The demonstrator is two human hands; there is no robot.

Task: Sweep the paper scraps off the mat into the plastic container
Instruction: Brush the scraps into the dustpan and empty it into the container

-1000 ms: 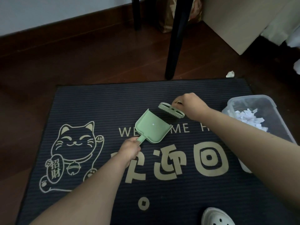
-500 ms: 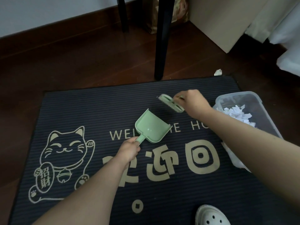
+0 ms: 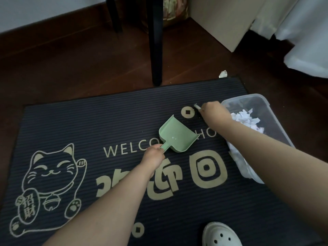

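Gripping a green dustpan (image 3: 177,137) by its handle, the left hand (image 3: 153,157) holds the pan just ahead of its knuckles over the mat (image 3: 88,125). Rightward, the right hand (image 3: 213,112) curls round a brush (image 3: 197,106) — only its tip shows — beside the plastic container (image 3: 266,102) holding the paper scraps (image 3: 245,118).

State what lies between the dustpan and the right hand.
Head view: only mat bearing a printed gold coin, between dustpan and right hand gripping the brush.
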